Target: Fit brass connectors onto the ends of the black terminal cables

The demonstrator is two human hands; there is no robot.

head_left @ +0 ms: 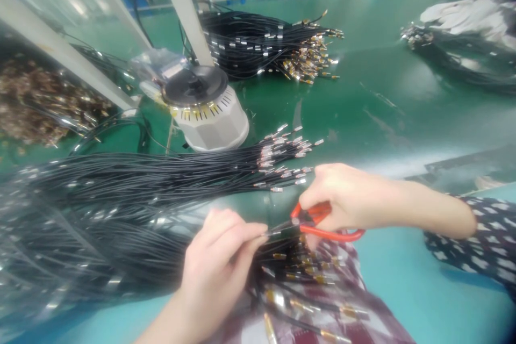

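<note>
My right hand (342, 193) is wrapped round red-handled pliers (334, 235), their jaws pointing left toward my left fingertips. My left hand (221, 263) is closed in a pinch at the jaws' tip, on what looks like the end of a thin black cable (274, 233); blur hides the exact contact. Below the pliers, several black cables with gold-coloured connectors (314, 269) lie over a checked cloth (379, 322). Just beyond my hands, a bundle of black cables (181, 172) with silvery ends lies on the green table (363, 91).
A white device with a round black top (213, 129) stands behind the near bundle. Farther back lies another cable bundle with gold ends (250, 43). White posts (185, 11) rise at the left, beside a brownish heap of parts (40, 97). Coiled cables (455, 59) and white cloth (471, 19) sit at right.
</note>
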